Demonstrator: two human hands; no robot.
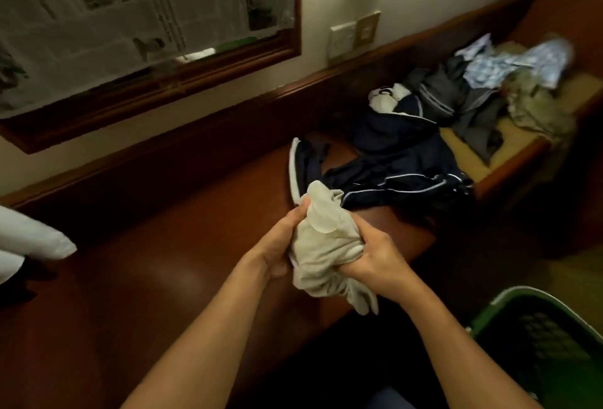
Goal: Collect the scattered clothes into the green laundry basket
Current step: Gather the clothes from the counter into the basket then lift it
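Both hands, the left hand [280, 245] and right hand [375, 255], clench a bunched pale garment [321, 245] above the wooden desk [163, 261]. The gathering step looks under way: next the bundle must swing right and down into the green laundry basket [535, 327], while navy track pants [398, 167] and other clothes [489, 92] wait beyond.

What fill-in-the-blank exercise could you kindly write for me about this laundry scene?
1. The pale garment is gripped by ____ hands: left hand and right hand.
2. The basket at the lower right is ____.
3. The mirror is covered with ____.
4. The navy garment has ____ stripes.
Missing words: both, green, newspaper, white.
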